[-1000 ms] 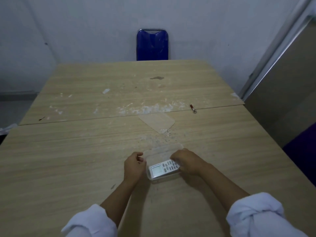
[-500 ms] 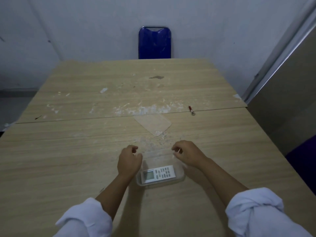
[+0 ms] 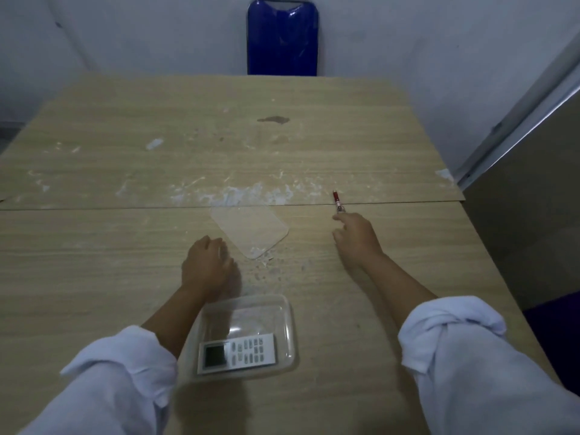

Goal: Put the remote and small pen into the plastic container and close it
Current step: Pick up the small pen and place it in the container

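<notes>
Both empty: right hand [image 3: 356, 238] open near pen [image 3: 337, 200], left hand [image 3: 207, 266] curled; remote [image 3: 238, 353] markings unreadable.

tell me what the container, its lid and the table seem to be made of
Container: clear, glossy plastic by the look; the remote and the table show through its walls.
Lid: thin clear plastic, flat with rounded corners; the wood grain shows through it.
Table: pale wood-grain top, probably laminate or veneer over board, matte, with white scuffs and a seam across it.
</notes>
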Demonstrator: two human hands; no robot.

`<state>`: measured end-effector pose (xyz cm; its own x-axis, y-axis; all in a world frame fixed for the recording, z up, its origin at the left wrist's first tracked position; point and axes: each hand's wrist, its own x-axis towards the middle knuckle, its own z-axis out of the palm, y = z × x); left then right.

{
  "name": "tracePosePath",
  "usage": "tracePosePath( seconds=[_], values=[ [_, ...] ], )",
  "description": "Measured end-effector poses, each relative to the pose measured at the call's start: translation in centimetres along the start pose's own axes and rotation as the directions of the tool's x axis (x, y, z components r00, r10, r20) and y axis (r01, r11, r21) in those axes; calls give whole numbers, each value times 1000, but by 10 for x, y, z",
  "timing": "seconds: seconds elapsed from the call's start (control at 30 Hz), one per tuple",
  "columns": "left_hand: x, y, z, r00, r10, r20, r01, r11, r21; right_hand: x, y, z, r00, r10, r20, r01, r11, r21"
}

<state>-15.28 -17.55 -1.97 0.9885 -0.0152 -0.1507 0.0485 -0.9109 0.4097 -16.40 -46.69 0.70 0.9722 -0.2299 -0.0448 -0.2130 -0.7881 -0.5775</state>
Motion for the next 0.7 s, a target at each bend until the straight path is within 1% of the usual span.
tracePosePath(
  seconds=[0.1,0.23,0.37,0.5,0.6,0.7],
  values=[
    [4,-1,6,1000,0,-22,1,1000,30,21,9,3,999,-29,-26,29,999,14],
    [7,0,14,997,-43,-61,45,999,31,50,17,8,1000,-24,-20,23,999,-48],
    [7,-3,16,997,-64,-52,66,997,39,67,20,11,998,-7,-63,1,996,-84],
    [4,-5,17,996,-63,-57,65,997,37,71,20,21,997,-74,28,79,974,-213],
    [3,-5,17,997,-59,-49,60,998,16,67,19,25,997,-81,-3,77,960,-270],
    [3,-7,12,1000,-28,6,28,999,39,60,16,28,998,-59,-28,49,960,-277]
  ],
)
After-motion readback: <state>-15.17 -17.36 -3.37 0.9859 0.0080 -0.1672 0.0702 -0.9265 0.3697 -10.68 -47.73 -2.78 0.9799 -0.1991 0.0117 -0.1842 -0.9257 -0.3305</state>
